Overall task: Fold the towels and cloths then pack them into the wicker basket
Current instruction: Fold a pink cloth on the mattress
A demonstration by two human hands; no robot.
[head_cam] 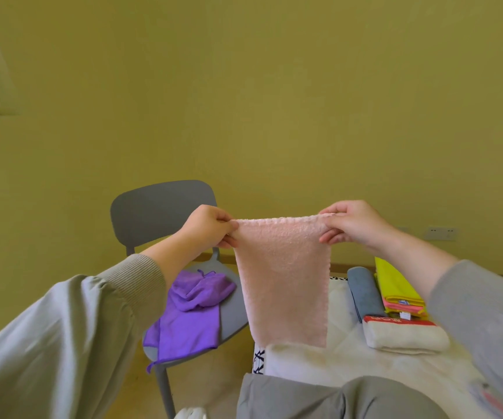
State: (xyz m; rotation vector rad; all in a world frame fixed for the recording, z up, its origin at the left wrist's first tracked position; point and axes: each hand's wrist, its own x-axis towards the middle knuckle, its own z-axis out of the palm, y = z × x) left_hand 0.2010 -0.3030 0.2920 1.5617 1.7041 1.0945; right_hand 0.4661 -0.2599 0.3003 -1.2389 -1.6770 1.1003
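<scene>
A pale pink towel point(283, 279) hangs in the air in front of me, stretched along its top edge. My left hand point(207, 226) pinches its upper left corner and my right hand point(353, 222) pinches its upper right corner. Its lower edge dangles just above the white mattress point(341, 358). A purple cloth point(189, 316) lies crumpled on the seat of a grey chair point(159, 210) at the left. On the mattress at the right lie a folded grey-blue towel point(365, 294), folded yellow cloths point(395, 285) over a pink one, and a folded cream towel point(404, 337). No wicker basket is in view.
A yellow-green wall fills the background, with a socket point(440, 232) low at the right. My grey-trousered knees point(335, 397) are at the bottom. The floor beside the chair is yellowish.
</scene>
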